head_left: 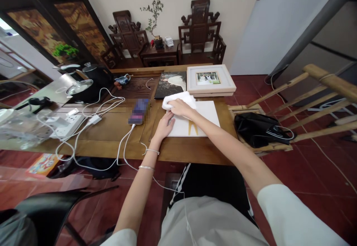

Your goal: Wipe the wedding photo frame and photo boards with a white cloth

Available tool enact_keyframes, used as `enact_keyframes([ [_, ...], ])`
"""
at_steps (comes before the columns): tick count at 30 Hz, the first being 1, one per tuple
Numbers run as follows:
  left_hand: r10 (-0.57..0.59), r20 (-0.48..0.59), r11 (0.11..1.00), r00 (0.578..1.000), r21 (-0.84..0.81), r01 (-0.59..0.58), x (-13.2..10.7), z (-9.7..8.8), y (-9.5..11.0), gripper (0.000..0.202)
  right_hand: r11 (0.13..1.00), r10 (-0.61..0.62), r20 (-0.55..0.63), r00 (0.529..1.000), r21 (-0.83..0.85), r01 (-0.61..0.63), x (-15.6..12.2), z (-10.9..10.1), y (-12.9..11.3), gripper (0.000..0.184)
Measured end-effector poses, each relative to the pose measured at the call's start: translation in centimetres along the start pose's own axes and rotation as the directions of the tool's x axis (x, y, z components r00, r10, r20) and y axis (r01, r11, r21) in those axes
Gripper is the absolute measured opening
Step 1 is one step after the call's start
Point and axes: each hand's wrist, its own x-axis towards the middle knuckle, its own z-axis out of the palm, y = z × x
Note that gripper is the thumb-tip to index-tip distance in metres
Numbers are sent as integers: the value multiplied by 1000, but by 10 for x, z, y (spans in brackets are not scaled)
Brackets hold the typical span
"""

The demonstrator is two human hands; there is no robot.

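A white flat panel (208, 117) lies on the wooden table in front of me, with a yellow forked shape (193, 128) showing near its front edge. My right hand (180, 107) grips a folded white cloth (181, 98) and presses it on the panel's upper left part; my forearm covers some of the panel. My left hand (165, 125) rests flat at the panel's left edge, fingers stretched out and holding nothing. Just behind the cloth are a dark picture with a white dress (171, 84) and a pale wooden picture frame (230, 80).
A phone (138, 111) on a white cable lies to the left. Further left are a power strip (67, 125), looped cables, a glass-lidded pot (79, 87) and a black kettle (96, 75). A bamboo chair (304, 78) holding a black bag (259, 130) stands right of the table.
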Motion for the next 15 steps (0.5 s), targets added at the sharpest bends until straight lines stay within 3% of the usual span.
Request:
enact_keyframes([
  [3,-3,-2,1000,1000,-13,3,0,-1,0,44,1000,7,4,1000,6,-7,6,-2,0,37],
  [7,-27,-17,999,1000,-42,26,0,1,-1,45,999,44,-3,999,-12,-44,-8,-12,22,35],
  [15,-24,-24,997,999,-80,22,-2,2,1,45,974,209,-100,973,-68,-217,-93,-28,102,45],
])
